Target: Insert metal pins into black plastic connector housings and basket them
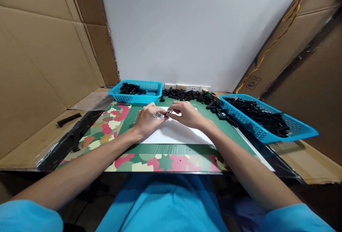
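Observation:
My left hand [146,119] is closed, with its fingertips at one end of a small dark piece [166,115]. Opposite it, my right hand [187,113] pinches a thin, shiny metallic piece [170,111] between thumb and forefinger, right at the dark piece. The fingertips of both hands almost meet, and they hide much of what they hold. Beside the left fingers lies a small heap of shiny metal bits [159,115]. Under the hands is a white sheet of paper [177,137].
A blue basket [149,99] of black parts stands at the back left, another blue basket [263,137] at the right. Black plastic parts [184,94] are heaped along the back wall. One black part [68,119] lies on cardboard at left. Cardboard walls flank the green mat [157,149].

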The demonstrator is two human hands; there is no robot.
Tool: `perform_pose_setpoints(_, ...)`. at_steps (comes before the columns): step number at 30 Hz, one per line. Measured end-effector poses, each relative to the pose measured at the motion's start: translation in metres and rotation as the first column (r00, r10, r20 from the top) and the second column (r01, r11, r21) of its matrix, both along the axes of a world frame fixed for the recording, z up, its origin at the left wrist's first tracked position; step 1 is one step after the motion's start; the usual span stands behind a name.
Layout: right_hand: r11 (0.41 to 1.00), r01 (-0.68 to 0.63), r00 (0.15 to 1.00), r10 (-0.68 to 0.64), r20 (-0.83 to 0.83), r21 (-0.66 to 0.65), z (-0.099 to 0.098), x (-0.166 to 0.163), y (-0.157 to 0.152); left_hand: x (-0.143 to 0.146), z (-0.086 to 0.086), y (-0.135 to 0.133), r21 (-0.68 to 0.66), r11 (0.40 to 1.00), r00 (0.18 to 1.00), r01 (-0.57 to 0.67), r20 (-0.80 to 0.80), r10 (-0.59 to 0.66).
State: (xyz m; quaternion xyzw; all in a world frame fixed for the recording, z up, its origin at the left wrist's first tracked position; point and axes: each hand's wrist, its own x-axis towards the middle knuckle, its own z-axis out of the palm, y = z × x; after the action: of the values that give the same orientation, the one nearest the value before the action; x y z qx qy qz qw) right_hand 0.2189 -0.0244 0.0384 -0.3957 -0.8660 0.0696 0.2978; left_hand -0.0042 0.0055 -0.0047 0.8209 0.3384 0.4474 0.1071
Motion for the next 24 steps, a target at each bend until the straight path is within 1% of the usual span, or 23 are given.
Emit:
perform_pose_setpoints(3, 0.999, 0.027, 0.999, -0.027, -0.022, 0.02, -0.007, -0.003, 0.004, 0.001, -0.001, 0.001, -0.01, 1.0, 1.0, 0.007, -0.001, -0.007)
perform_pose_setpoints(6, 0.999, 0.039, 0.998, -0.039, -0.052, 0.005, -0.011, -0.004, 0.007, 0.001, -0.003, 0.002, -0.001, 1.0, 1.0, 0.012, 0.01, -0.012)
perform_pose_setpoints(13, 0.995, 0.095, 0.993, -0.097, -0.061, -0.022, -0.01, -0.008, 0.004, -0.001, -0.002, 0.003, 0.002, 0.999, 0.999, 0.037, 0.004, -0.037)
perform_pose_setpoints(17, 0.991, 0.132, 0.986, -0.134, -0.099, -0.024, -0.012, -0.011, 0.002, -0.002, -0.001, 0.003, 0.008, 1.0, 1.0, 0.02, 0.007, -0.02)
perform_pose_setpoints(20, 0.993, 0.119, 0.985, -0.12, -0.124, -0.016, -0.014, -0.011, 0.003, -0.003, 0.0, 0.003, 0.032, 0.999, 1.0, 0.028, 0.0, -0.028)
perform_pose_setpoints(24, 0.997, 0.073, 0.988, -0.068, -0.139, 0.026, -0.014, -0.009, 0.004, -0.002, 0.002, 0.001, 0.071, 0.997, 1.0, 0.024, -0.003, -0.024)
